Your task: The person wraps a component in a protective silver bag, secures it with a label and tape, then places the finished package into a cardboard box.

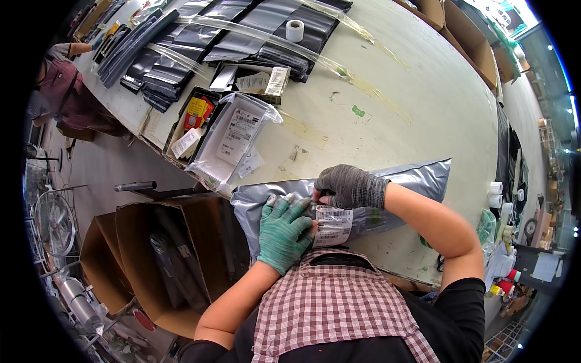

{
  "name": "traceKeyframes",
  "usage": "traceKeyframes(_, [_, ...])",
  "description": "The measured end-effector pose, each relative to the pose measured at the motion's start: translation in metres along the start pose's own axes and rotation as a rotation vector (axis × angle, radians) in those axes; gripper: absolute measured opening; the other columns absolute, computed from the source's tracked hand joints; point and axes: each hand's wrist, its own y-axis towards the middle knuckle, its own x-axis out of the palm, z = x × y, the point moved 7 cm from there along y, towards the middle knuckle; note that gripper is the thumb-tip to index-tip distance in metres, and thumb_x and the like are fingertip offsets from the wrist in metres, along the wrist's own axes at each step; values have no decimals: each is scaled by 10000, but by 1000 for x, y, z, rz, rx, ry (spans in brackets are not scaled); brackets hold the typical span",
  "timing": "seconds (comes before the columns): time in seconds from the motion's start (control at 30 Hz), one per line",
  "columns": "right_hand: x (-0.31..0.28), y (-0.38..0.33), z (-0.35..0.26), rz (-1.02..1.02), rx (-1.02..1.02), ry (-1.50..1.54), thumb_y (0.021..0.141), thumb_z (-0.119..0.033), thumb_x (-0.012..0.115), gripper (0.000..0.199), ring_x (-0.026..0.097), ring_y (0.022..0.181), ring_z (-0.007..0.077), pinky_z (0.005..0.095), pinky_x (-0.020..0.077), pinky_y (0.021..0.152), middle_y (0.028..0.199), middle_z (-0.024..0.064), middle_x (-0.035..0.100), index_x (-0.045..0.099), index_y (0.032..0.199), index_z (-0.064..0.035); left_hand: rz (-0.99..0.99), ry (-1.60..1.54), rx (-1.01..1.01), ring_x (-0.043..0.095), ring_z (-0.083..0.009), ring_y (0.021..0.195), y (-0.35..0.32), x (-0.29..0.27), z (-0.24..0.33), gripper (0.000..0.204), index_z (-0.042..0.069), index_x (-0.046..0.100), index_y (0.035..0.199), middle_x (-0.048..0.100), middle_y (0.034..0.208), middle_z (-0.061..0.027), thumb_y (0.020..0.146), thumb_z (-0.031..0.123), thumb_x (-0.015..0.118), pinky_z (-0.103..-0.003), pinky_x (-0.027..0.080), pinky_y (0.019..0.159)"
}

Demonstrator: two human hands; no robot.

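Note:
A silver-grey plastic mailing bag lies across the near edge of the table, right against my checked apron. On its face sits a white printed label. My left hand, in a green glove with pale fingertips, rests on the bag just left of the label, fingers spread. My right hand, in a dark grey glove, bends over the label's upper edge. Its fingers are curled together in a pinch; whatever is between them is too small to make out.
Beyond the bag stand a clear plastic-lined tray of labels and a box with red-and-yellow packets. Stacked black plastic bags and a white tape roll lie farther back. Cardboard boxes stand lower left; another person is far left.

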Motion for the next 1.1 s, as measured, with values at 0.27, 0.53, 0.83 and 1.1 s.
traceKeyframes(0.27, [17,25,-12,-239,-85,-340,831,-271,624,227,648,833,330,417,522,754,846,160,667,702,900,-69,3,23,-2,539,-311,1142,-2,-6,-4,129,134,676,799,652,1142,-72,729,220,744,-514,283,1049])
traceKeyframes(0.53, [23,23,-11,-330,-87,-484,852,-271,580,234,638,807,371,445,524,717,822,191,635,672,856,-56,12,-22,-21,536,-319,1161,-1,2,-4,129,129,687,777,654,1140,-80,734,236,745,-518,273,1060])
traceKeyframes(0.83, [19,18,-18,-247,-109,-485,806,-194,620,165,650,784,366,445,531,687,814,185,632,665,854,-42,10,-22,-24,535,-320,1164,0,3,-6,129,130,689,772,656,1138,-80,736,240,747,-514,272,1063])
traceKeyframes(1.1, [14,16,-20,-213,-132,-419,785,-179,638,167,656,788,360,425,534,708,836,194,658,685,831,-25,24,-32,-11,534,-314,1153,0,-1,-5,134,126,687,774,656,1136,-79,730,239,744,-508,284,1053])
